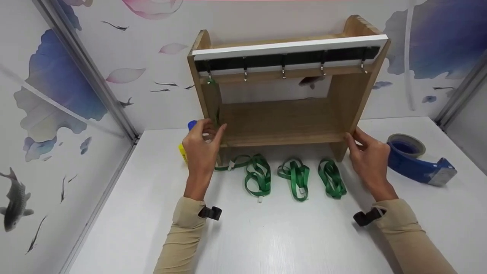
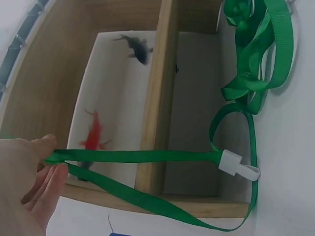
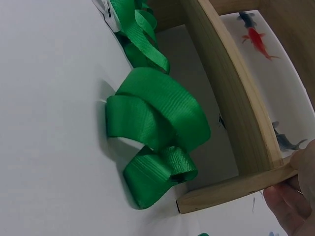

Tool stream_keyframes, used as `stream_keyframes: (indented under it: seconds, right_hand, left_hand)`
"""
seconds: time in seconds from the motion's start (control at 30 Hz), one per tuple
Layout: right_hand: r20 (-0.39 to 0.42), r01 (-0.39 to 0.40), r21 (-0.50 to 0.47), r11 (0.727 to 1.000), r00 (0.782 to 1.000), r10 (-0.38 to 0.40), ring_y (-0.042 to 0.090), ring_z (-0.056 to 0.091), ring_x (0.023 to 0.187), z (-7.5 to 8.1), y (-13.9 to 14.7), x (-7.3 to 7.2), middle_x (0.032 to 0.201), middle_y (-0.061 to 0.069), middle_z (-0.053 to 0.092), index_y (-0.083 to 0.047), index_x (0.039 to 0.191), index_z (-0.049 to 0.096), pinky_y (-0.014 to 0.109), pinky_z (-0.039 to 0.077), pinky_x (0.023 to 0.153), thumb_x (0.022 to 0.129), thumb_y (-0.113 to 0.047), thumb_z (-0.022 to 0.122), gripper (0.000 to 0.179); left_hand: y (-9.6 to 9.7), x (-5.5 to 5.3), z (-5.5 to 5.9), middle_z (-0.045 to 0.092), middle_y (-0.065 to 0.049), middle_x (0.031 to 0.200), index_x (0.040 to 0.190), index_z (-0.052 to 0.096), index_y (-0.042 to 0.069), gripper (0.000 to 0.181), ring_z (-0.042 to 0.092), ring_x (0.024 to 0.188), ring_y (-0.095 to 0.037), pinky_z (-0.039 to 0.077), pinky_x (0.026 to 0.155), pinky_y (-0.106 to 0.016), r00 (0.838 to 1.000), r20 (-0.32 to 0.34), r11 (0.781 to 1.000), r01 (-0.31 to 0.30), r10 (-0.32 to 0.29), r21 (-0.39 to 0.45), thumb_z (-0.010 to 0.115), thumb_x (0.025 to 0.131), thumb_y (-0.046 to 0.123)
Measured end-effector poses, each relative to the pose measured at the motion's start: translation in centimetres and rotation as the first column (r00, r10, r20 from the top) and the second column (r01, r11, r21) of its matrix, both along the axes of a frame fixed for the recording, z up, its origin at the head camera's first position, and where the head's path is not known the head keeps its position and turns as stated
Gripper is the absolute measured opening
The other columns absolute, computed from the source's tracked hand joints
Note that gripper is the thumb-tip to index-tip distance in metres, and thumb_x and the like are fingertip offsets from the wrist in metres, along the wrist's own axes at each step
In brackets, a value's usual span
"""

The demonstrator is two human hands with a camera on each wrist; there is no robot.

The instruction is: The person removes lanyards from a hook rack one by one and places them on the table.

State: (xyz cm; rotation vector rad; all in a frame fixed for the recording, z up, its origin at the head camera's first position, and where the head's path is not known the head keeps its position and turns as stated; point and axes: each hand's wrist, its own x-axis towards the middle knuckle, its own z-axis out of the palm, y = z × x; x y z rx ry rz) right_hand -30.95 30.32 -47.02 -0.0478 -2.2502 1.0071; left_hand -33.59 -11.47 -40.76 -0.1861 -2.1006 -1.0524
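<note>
A small wooden shelf rack (image 1: 283, 118) stands on the table, with a row of metal hooks under its top front edge. In the left wrist view, my left hand (image 2: 24, 182) pinches a green lanyard (image 2: 118, 156) between thumb and fingers. From there the strap runs to a white clip (image 2: 237, 165) near the tabletop. Green strap also shows at the leftmost hook (image 1: 209, 80). My right hand (image 1: 368, 163) grips the edge of the rack's right side board (image 3: 236, 189), thumb in front and fingers behind.
Several coiled green lanyards lie before the rack, among them a middle one (image 1: 295, 179) and a right one (image 1: 331, 178). A blue tape dispenser (image 1: 414, 165) and a tape roll (image 1: 406, 144) are at the right. Something yellow (image 1: 183, 153) with a blue top shows behind my left hand.
</note>
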Motion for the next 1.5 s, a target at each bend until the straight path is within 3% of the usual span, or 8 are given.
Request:
stream_keyframes:
  seconds: [0.3,0.63,0.77,0.93,1.23,1.33,1.43,1.5]
  right_hand:
    - [-0.044,0.006,0.024,1.000,0.999,-0.005,0.039,0.077,0.118,-0.1,0.2,-0.2,0.135,0.018,0.074,-0.012,0.149,0.064,0.013,0.055,0.086,0.107,-0.025,0.071,0.045]
    - [-0.044,0.002,0.019,1.000,0.999,-0.002,0.038,0.076,0.122,-0.3,-0.1,0.0,0.136,0.017,0.073,-0.012,0.149,0.064,0.049,0.061,0.091,0.107,-0.024,0.071,0.045]
    - [-0.034,0.001,0.013,1.000,0.999,0.000,0.037,0.075,0.123,-0.2,-0.2,0.0,0.138,0.015,0.073,-0.015,0.150,0.063,0.048,0.061,0.092,0.107,-0.026,0.072,0.045]
    - [-0.029,0.004,0.003,1.000,1.000,-0.003,0.036,0.074,0.125,-0.1,-0.1,-0.1,0.139,0.013,0.072,-0.016,0.150,0.063,0.046,0.061,0.092,0.106,-0.026,0.072,0.046]
    - [-0.033,0.001,0.018,1.000,0.999,-0.001,0.037,0.075,0.123,-0.2,0.1,0.0,0.137,0.015,0.074,-0.013,0.150,0.064,0.039,0.061,0.091,0.107,-0.025,0.071,0.045]
    - [-0.039,0.007,0.024,1.000,0.999,-0.006,0.037,0.076,0.122,-0.2,0.1,-0.1,0.135,0.016,0.075,-0.013,0.149,0.064,0.033,0.060,0.090,0.107,-0.024,0.071,0.044]
    - [-0.037,0.002,0.015,1.000,0.999,-0.001,0.038,0.075,0.122,-0.2,0.1,-0.1,0.136,0.016,0.074,-0.013,0.149,0.064,0.026,0.058,0.090,0.107,-0.024,0.071,0.045]
    - [-0.032,-0.003,0.007,1.000,0.999,0.004,0.038,0.075,0.123,-0.1,0.0,-0.1,0.137,0.015,0.073,-0.015,0.150,0.064,0.021,0.056,0.089,0.107,-0.024,0.071,0.045]
  left_hand:
    - [-0.1,-0.4,-0.2,0.081,-0.009,0.101,0.117,0.078,0.005,0.031,0.079,0.092,-0.021,0.069,0.083,-0.035,0.999,-0.051,1.000,0.007,-0.008,-0.010,0.084,0.098,0.028]
    - [0.8,-0.4,-0.1,0.081,-0.009,0.102,0.119,0.076,0.006,0.036,0.078,0.090,-0.022,0.069,0.082,-0.032,0.995,-0.079,0.994,-0.068,0.061,-0.081,0.080,0.100,0.036]
    - [0.6,-0.6,0.1,0.082,-0.011,0.102,0.116,0.077,0.005,0.028,0.080,0.091,-0.025,0.069,0.081,-0.035,0.991,-0.098,0.992,-0.096,0.088,-0.085,0.079,0.102,0.029]
    - [-0.2,-0.6,0.8,0.082,-0.012,0.104,0.119,0.076,0.004,0.023,0.080,0.091,-0.024,0.070,0.081,-0.036,0.989,-0.137,0.997,-0.066,0.059,-0.047,0.078,0.102,0.019]
    - [-2.5,0.6,3.5,0.074,-0.012,0.096,0.119,0.084,0.011,0.022,0.078,0.092,-0.019,0.069,0.078,-0.030,0.938,-0.347,0.996,0.051,-0.024,0.071,0.076,0.100,0.005]
    - [-3.3,0.7,4.1,0.076,-0.010,0.102,0.120,0.084,0.014,0.024,0.077,0.099,-0.017,0.069,0.083,-0.029,0.955,-0.285,0.992,0.108,-0.085,0.065,0.072,0.102,0.003]
    - [-4.2,0.4,3.9,0.078,-0.007,0.111,0.121,0.083,0.012,0.022,0.076,0.104,-0.014,0.068,0.089,-0.032,0.982,-0.134,0.989,0.138,-0.130,0.054,0.073,0.102,0.006]
    - [-4.6,0.2,3.6,0.079,-0.006,0.114,0.119,0.083,0.012,0.020,0.076,0.105,-0.015,0.068,0.091,-0.035,0.989,-0.033,0.988,0.146,-0.144,0.044,0.072,0.103,0.007]
